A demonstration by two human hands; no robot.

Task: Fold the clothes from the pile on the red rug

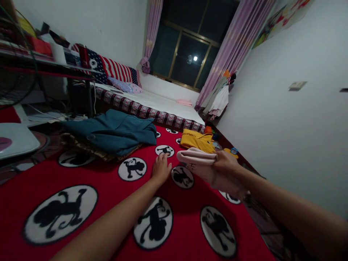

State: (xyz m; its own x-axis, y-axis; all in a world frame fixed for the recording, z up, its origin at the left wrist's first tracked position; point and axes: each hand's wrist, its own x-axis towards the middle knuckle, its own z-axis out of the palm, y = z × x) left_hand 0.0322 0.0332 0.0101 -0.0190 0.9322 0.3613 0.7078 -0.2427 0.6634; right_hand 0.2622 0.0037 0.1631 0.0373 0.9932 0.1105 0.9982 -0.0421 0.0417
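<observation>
My right hand [224, 161] grips a folded pale pink garment [199, 165] by its right side and holds it above the red blanket. Dark lettering shows on the garment's lower face. My left hand [161, 168] is empty, with the fingers stretched forward, low over or on the blanket; I cannot tell if it touches. Just beyond the pink garment lies a folded yellow garment [197, 140]. The red blanket [108, 192], with monkey figures in white circles, spreads under both hands.
A teal coat [114, 128] lies folded on a brown furry piece at the left. Behind stands a bed [163, 99] with a small pink folded cloth [184, 102]. A cluttered desk [49, 69] and a white chair [19, 139] are at left; clothes [219, 99] hang by the right wall.
</observation>
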